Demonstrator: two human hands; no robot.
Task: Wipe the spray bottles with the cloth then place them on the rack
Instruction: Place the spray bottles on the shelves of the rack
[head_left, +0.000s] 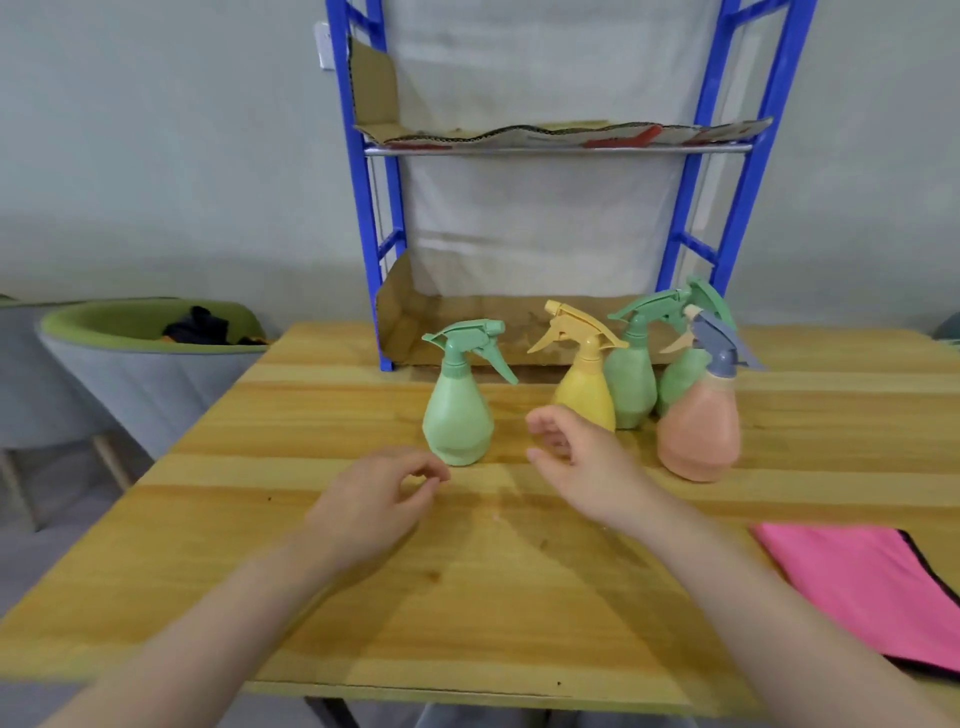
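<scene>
Opening step, nothing wiped yet. Left hand (374, 499) and right hand (576, 457) both empty, fingers loosely curled, flanking pale green plastic spray bottle (460, 415) mid-frame. Next, probably: fetch pink cloth (857, 582), lower right on wooden bench (311, 415).

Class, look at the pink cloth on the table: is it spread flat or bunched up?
Spread flat: the pink cloth lies smooth on the table, partly cut off by the frame.

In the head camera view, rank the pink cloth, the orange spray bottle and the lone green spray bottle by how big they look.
1. pink cloth, though nearest and cut off by the frame
2. orange spray bottle
3. lone green spray bottle, only slightly smaller; too close to call firmly
</scene>
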